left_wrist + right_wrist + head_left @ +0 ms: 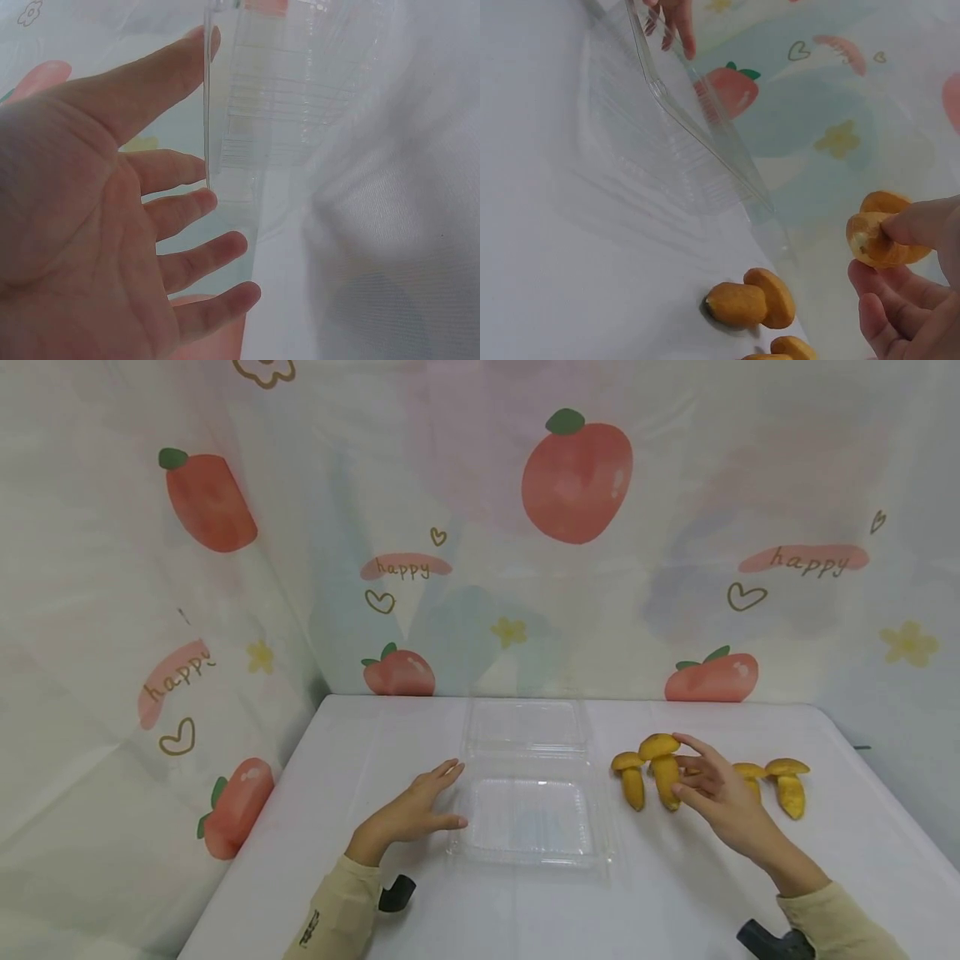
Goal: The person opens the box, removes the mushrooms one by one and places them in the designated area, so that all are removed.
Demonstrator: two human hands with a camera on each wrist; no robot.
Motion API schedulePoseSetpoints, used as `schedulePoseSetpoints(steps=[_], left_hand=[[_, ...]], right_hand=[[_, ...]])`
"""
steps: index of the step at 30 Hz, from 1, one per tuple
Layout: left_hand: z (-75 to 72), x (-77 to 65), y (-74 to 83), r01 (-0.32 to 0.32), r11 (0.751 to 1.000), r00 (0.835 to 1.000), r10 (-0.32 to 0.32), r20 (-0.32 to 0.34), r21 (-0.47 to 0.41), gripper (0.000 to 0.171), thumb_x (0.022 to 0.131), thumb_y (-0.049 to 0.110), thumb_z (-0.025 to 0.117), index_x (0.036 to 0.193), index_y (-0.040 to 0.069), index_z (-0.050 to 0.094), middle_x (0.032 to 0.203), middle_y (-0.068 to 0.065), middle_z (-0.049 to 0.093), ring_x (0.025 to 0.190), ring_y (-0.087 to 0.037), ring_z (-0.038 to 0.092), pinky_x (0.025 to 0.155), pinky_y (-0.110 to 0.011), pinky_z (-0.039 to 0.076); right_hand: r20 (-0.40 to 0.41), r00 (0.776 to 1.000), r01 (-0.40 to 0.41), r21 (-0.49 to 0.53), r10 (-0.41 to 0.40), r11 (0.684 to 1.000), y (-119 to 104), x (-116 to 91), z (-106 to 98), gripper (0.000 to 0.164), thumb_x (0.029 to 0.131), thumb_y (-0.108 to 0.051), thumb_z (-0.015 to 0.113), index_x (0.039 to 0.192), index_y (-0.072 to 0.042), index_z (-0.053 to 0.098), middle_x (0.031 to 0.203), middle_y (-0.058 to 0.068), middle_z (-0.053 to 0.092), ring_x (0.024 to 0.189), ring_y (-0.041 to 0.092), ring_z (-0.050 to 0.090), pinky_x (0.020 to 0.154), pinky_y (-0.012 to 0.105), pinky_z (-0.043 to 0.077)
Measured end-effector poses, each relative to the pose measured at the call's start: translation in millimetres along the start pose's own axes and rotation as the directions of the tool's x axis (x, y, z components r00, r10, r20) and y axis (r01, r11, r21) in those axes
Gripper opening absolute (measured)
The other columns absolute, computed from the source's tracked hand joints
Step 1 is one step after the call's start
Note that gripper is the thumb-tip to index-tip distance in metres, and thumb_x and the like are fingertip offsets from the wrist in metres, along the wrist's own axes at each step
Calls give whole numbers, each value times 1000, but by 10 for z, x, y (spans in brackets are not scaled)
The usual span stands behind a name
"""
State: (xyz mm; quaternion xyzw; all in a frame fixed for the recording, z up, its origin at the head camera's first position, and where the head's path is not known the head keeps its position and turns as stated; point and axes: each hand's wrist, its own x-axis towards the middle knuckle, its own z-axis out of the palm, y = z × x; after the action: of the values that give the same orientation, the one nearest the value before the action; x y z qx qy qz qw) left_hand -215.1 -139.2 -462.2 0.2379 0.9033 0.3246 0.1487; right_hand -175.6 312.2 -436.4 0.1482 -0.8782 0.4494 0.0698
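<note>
My right hand pinches a yellow-brown mushroom between thumb and fingers; its stem end faces the right wrist view. Just left of it lies another mushroom, and two more, one partly hidden by the hand, lie to the right, including the far-right mushroom. A clear plastic clamshell box lies opened out, its lid toward the wall. With fingers spread and fairly straight, my left hand is at the box's left rim, fingertips right by the clear edge.
The white table meets a printed cloth wall at its back edge, and more cloth stands at the left. Dark wrist-camera parts show below both sleeves, one black piece at the left.
</note>
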Motion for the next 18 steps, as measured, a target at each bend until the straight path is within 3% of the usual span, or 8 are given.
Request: schedulePoseSetpoints(steps=[11,18], left_hand=[[-11,-9,27,6,1000,1000,-6,2,-6,89,91,34,76,160,5,28,169,-16,21,152,-43,26,120,-62,28],[-18,-15,35,2,1000,1000,-2,1,-14,89,91,32,76,159,4,28,169,-18,21,151,-44,25,120,-63,28]], right_hand=[[-68,998,15,-40,-18,999,164,-86,-195,69,96,0,66,155,1,30,129,39,53,92,-11,59,70,9,53],[-62,996,-62,-68,58,996,257,-139,-308,71,97,2,63,157,0,24,132,42,49,90,-19,53,68,10,53]])
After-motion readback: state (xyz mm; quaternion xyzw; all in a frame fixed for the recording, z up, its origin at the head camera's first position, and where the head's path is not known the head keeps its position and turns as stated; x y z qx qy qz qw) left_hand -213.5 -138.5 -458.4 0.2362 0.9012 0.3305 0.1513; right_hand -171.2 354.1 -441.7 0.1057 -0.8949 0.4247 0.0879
